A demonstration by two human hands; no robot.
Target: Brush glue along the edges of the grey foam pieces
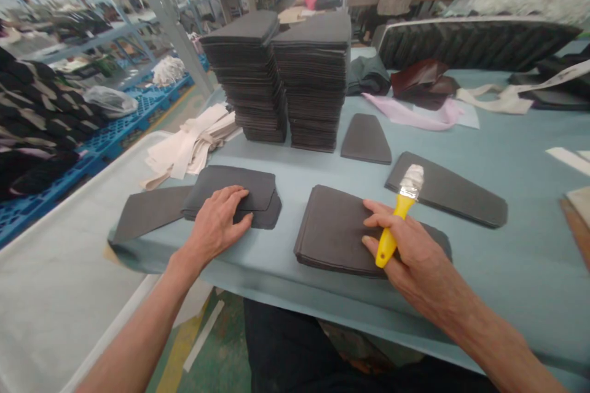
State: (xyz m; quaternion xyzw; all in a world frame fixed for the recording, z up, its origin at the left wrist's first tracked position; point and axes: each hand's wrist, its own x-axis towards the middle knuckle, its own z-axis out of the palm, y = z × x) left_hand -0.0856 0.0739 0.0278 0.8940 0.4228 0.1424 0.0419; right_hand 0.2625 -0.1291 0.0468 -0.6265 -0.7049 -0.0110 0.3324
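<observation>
Hold the yellow brush [404, 204] gripped in the right fingers [378, 220], with tip clear of the near right stack [338, 227] on the counter [311, 169]. Steady the near left stack [246, 179] beneath loosely spread left fingers [239, 231].

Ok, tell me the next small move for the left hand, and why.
I'd probably have the left hand nudge the top dark piece square: it lies askew over the piece beneath, whose edge sticks out on the right, and that hand is already on it. The right hand is busy holding the yellow brush.
</observation>
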